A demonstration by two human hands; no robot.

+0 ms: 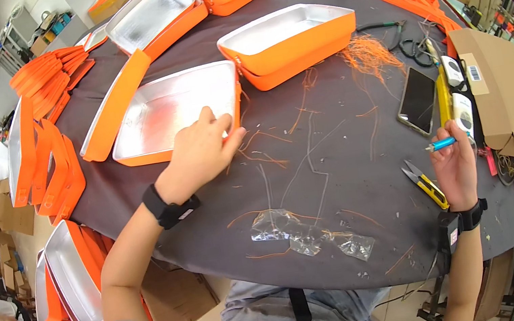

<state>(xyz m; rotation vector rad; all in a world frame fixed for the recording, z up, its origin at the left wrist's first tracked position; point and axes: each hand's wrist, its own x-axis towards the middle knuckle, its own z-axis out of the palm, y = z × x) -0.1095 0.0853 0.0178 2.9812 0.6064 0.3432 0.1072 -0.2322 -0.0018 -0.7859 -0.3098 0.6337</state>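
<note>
My left hand (200, 148) lies over the front right corner of a shallow metal tray (157, 119) with orange outer sides and a silvery inside. Its fingers are apart and reach over the tray's inside, with the thumb out to the right. Against the tray's left side leans a curved orange strip-like piece (117, 106). At the right of the table, my right hand (457, 170) is closed around a slim blue pen-like tool (441, 144), its tip pointing left. Yellow-handled thread snips (426, 184) lie just left of that hand.
Two nested orange trays (293, 51) stand behind, beside loose orange threads (371, 56). A phone (417, 101), scissors (415, 53) and an open cardboard box (507, 96) are at right. Clear plastic bags (310, 230) lie in front. Orange parts (58, 161) stack up at left.
</note>
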